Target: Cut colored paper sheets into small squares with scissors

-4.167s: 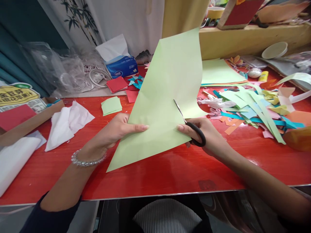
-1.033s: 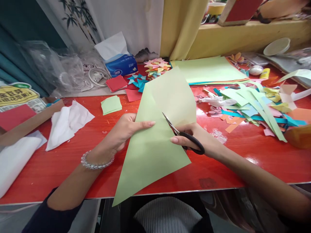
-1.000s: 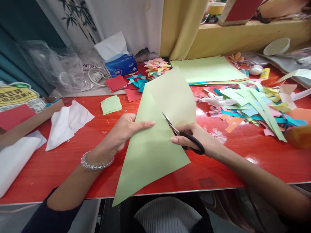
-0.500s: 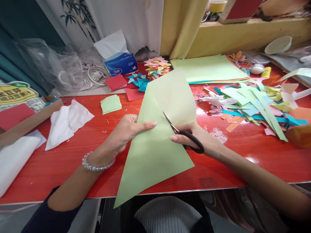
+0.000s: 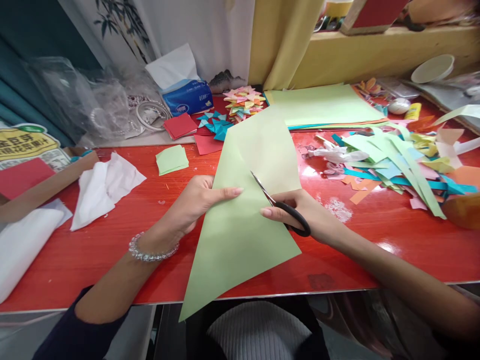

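Note:
A large light green sheet of paper (image 5: 240, 245) is held up over the red table, its lower corner hanging past the front edge. My left hand (image 5: 200, 202) grips the sheet's left edge, thumb on top and fingers hidden behind. Black-handled scissors (image 5: 298, 217) are in my right hand (image 5: 305, 212), thumb in one loop. Their upper blade lies over the paper, pointing up and left along a cut; the lower blade is hidden beneath. Beyond the cut, the far part of the sheet (image 5: 268, 145) bends upward and looks paler. A clear bead bracelet circles my left wrist.
Small green squares (image 5: 172, 160) lie left of the sheet, near red squares (image 5: 180, 126) and a blue tissue pack (image 5: 187, 97). Folded paper pieces (image 5: 243, 102) are stacked behind. Coloured scraps (image 5: 393, 160) heap at right; a paper stack (image 5: 326, 105) lies at the back.
The scissor handle has shifted slightly left, with my right thumb. The sheet's lower corner has moved a little to the right. Both grips stay the same.

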